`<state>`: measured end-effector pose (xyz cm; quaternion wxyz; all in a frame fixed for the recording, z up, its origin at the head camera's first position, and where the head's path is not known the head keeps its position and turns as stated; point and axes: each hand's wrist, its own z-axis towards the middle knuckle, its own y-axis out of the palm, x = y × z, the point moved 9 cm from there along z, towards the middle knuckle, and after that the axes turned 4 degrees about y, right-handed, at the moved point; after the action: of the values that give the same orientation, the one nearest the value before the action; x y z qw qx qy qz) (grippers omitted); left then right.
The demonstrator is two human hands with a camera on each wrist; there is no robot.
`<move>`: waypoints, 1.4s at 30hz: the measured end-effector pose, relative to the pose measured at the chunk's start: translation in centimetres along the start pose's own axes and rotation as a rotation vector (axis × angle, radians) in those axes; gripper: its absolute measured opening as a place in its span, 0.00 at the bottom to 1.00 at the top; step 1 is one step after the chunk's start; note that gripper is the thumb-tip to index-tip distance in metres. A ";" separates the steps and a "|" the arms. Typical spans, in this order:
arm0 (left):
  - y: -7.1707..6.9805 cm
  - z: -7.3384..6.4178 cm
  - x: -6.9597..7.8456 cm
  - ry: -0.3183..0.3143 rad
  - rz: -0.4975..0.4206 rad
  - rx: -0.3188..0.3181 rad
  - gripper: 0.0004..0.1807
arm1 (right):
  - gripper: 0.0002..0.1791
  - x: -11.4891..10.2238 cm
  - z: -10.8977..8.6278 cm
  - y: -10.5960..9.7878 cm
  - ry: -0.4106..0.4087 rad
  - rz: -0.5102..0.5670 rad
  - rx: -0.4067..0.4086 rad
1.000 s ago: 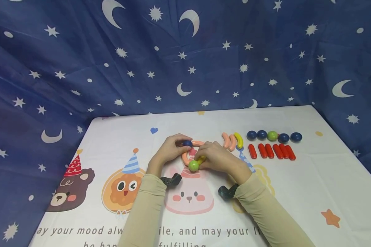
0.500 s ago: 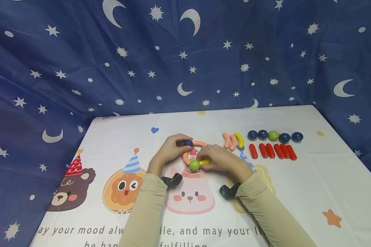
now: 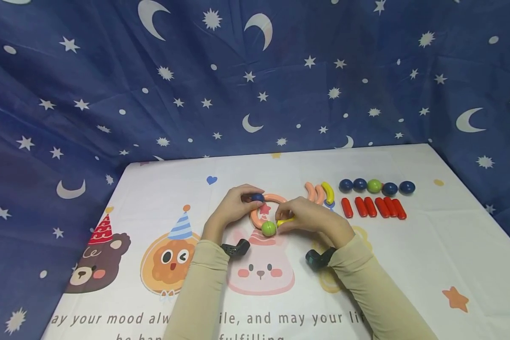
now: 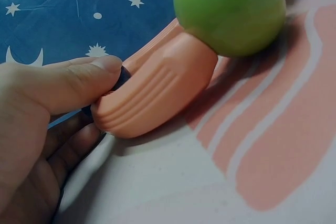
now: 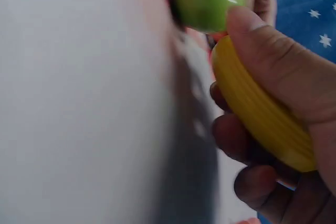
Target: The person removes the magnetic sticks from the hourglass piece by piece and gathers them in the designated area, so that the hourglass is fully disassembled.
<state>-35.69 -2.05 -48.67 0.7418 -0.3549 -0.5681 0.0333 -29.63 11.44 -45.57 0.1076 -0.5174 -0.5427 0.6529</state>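
Note:
My left hand (image 3: 234, 207) pinches a dark blue ball (image 3: 258, 197) between thumb and fingers, at the left of a ring part made of pink curved rods (image 3: 255, 218). In the left wrist view a ridged pink curved rod (image 4: 157, 90) runs from the blue ball, mostly hidden there, to a green ball (image 4: 231, 11). My right hand (image 3: 301, 215) holds a yellow curved rod (image 5: 257, 103) between thumb and fingers. Its free end points at the green ball (image 5: 209, 1), with a small gap between them in the right wrist view.
Right of the hands lie two loose pink curved rods (image 3: 310, 192) and a yellow one (image 3: 327, 193). Farther right, several blue balls (image 3: 360, 184) and a green ball (image 3: 374, 186) form a row above several red straight rods (image 3: 369, 207). A starry blue cloth (image 3: 195, 71) hangs behind.
My right hand has shifted slightly right, and the yellow curved rod has turned and come away from the green ball. My left hand has stayed on the blue ball.

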 end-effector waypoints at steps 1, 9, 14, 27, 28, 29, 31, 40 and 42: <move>0.0 0.0 0.0 -0.001 0.001 0.002 0.17 | 0.10 0.2 -0.2 -0.2 0.011 0.019 -0.006; 0.0 -0.1 -0.2 -0.020 -0.004 -0.001 0.17 | 0.10 1.3 -1.2 -2.2 0.026 0.021 -0.009; -0.1 -0.1 0.0 -0.016 -0.001 -0.003 0.17 | 0.17 2.3 -2.0 -4.2 0.046 0.046 0.079; -0.1 0.0 0.0 -0.009 -0.007 -0.001 0.17 | 0.20 8.1 -3.2 -6.6 0.378 0.468 0.373; -0.1 0.0 0.0 -0.008 -0.006 0.000 0.17 | 0.22 8.2 -3.2 -6.6 0.377 0.481 0.376; -0.1 0.0 0.0 -0.008 -0.005 0.002 0.17 | 0.24 8.3 -3.2 -6.6 0.376 0.491 0.380; -0.1 0.0 0.0 -0.007 -0.004 0.004 0.17 | 0.30 8.6 -3.1 -6.7 0.385 0.466 0.402; 0.0 0.0 -0.2 -0.016 0.002 0.002 0.17 | 0.22 9.4 -2.7 -6.5 0.463 0.370 0.516; 0.0 0.0 -0.2 -0.012 0.000 0.004 0.17 | 0.22 9.4 -2.5 -6.1 0.456 0.348 0.524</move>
<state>-35.74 -2.15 -48.80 0.7391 -0.3530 -0.5725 0.0366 -34.38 21.88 -45.55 0.2415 -0.6888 -0.2238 0.6459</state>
